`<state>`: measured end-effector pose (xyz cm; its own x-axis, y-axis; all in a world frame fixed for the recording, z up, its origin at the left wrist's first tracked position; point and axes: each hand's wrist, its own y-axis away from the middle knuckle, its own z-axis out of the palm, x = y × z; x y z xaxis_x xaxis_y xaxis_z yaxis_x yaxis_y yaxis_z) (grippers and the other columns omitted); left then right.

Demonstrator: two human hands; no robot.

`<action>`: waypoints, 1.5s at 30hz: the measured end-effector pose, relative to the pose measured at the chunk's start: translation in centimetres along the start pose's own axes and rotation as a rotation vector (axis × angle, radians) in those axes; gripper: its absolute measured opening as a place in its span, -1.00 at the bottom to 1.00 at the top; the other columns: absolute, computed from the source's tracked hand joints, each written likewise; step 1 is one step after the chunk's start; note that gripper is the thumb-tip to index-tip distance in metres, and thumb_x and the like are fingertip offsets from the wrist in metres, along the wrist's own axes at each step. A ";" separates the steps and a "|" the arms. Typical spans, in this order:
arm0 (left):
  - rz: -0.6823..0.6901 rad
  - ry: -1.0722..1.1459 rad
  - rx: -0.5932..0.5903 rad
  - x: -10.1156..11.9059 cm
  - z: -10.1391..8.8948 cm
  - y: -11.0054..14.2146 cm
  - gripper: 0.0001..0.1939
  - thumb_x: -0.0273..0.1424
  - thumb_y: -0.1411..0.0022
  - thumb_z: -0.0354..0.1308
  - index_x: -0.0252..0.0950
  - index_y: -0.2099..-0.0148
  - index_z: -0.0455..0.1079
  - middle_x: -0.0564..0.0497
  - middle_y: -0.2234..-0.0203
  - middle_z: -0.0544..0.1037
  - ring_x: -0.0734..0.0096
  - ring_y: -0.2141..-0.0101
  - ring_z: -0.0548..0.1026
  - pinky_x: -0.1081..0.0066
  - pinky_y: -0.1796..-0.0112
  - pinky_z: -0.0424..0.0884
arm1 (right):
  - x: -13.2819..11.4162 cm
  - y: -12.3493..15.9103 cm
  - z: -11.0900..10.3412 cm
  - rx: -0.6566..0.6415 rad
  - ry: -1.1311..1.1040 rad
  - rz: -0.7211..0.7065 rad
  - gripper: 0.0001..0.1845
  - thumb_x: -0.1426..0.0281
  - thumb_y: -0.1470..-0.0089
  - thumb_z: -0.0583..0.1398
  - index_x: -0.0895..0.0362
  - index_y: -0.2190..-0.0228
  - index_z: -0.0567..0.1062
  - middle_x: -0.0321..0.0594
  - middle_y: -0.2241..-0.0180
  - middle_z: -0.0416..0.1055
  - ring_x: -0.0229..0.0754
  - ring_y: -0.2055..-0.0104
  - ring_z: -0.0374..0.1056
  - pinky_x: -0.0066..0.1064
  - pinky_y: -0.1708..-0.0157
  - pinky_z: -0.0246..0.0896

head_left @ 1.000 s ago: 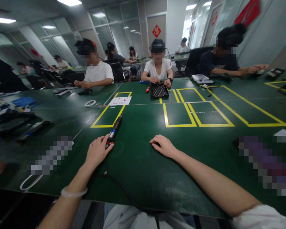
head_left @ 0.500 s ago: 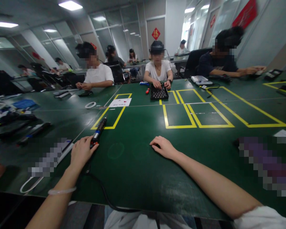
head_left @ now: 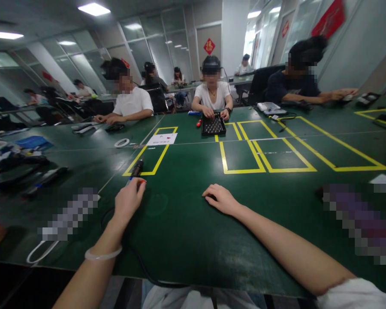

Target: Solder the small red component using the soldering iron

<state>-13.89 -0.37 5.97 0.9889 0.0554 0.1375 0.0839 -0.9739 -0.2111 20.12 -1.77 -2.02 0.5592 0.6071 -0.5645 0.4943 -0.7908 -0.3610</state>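
Observation:
My left hand (head_left: 128,201) is closed round the rear end of a black corded tool (head_left: 136,169) with a blue and red band. The tool lies on the green table (head_left: 186,223) with its tip at the corner of a yellow taped rectangle (head_left: 154,150). Its black cable (head_left: 138,262) trails back off the near table edge. My right hand (head_left: 221,198) rests on the table to the right, fingers curled down over something small and dark that I cannot make out.
More yellow taped rectangles (head_left: 270,150) mark the table's middle and right. A white sheet (head_left: 162,138), a white tape roll (head_left: 121,142) and a black tray (head_left: 213,125) lie further off. Several people sit along the far side. A white mask (head_left: 41,251) lies at left.
My left hand first slid the tool left across the table, then back right and a little forward, to the yellow rectangle's corner. My right hand has stayed put.

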 end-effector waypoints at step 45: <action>0.500 0.955 -0.384 13.9 6.4 3.4 -0.75 -0.28 -0.24 0.10 -0.26 0.07 0.33 0.01 0.25 0.51 0.42 0.23 0.48 0.41 0.15 0.38 | 0.2 -0.1 -0.5 0.083 -0.330 0.180 -0.80 0.30 -0.20 0.11 0.16 0.37 0.43 -0.30 0.45 0.38 -0.27 0.42 0.27 -0.46 0.39 0.13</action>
<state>0.89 -1.46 0.99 0.3901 -0.3877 0.8352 -0.4982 -0.8517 -0.1627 20.53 -1.51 -1.74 0.3812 0.4111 -0.8280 0.3443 -0.8944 -0.2856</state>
